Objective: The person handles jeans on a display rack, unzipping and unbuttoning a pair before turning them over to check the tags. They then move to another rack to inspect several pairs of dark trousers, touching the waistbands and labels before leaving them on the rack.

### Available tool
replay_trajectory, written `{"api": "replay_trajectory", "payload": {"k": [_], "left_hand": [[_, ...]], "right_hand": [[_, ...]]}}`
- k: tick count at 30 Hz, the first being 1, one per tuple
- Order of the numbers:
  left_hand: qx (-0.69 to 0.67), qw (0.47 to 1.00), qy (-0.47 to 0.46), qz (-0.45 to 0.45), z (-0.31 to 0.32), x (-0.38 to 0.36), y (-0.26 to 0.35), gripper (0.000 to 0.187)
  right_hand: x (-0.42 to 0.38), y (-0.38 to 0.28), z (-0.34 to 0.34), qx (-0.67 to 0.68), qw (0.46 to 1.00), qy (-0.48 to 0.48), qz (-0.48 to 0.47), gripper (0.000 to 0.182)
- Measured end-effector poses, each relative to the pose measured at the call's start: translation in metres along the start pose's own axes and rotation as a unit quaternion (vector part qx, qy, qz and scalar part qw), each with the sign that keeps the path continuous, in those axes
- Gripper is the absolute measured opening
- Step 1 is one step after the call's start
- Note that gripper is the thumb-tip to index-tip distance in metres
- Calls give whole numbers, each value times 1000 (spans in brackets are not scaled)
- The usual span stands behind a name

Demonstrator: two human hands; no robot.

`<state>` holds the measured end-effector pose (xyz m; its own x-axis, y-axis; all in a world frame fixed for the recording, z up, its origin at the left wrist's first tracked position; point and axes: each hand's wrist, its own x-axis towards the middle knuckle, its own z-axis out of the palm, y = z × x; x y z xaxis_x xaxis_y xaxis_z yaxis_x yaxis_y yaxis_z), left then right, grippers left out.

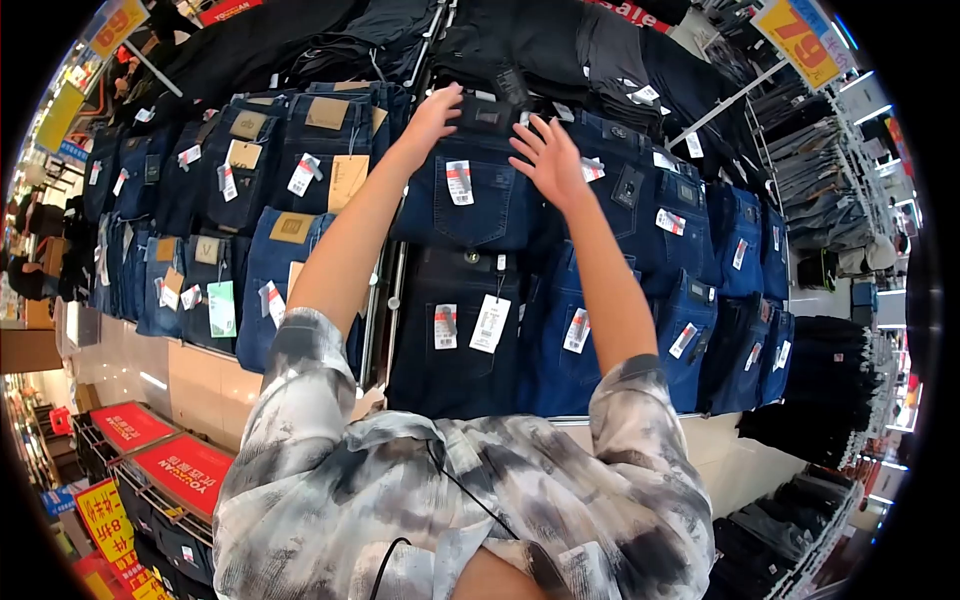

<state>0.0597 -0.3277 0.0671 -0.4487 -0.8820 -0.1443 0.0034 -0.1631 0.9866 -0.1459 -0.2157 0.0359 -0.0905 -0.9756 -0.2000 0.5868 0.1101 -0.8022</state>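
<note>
Between the two hands, a folded pair of dark blue denim jeans (468,226) is laid flat, back pocket up, waistband away from the body; a white-and-red price sticker (459,183) is borne on the pocket. Folding judged complete on this pair, and its place in the row apparently taken; any remaining straightening cannot be told. Left hand (430,128) released, fingers parted, at the upper left corner of the pair. Right hand (552,165) likewise unclenched, fingers splayed, near the upper right edge. Nothing is seen grasped; light contact with the cloth not ruled out. Nearer the body than both hands, a black folded denim pair (455,385) with a white rectangular hang tag (489,323) is laid out. Beyond the fingers, folded black trousers (530,45) are piled. Waistband corners partly hidden by the hands; sticker print too small to be read; outermost racks cut off by the round lens edge.
</note>
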Motion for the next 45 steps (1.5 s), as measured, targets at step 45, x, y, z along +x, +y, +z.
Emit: {"api": "replay_trajectory", "payload": {"k": [45], "left_hand": [[555, 784, 95, 261, 7, -89, -231, 55]], "right_hand": [[-33, 222, -39, -797, 571, 150, -127, 60]]}}
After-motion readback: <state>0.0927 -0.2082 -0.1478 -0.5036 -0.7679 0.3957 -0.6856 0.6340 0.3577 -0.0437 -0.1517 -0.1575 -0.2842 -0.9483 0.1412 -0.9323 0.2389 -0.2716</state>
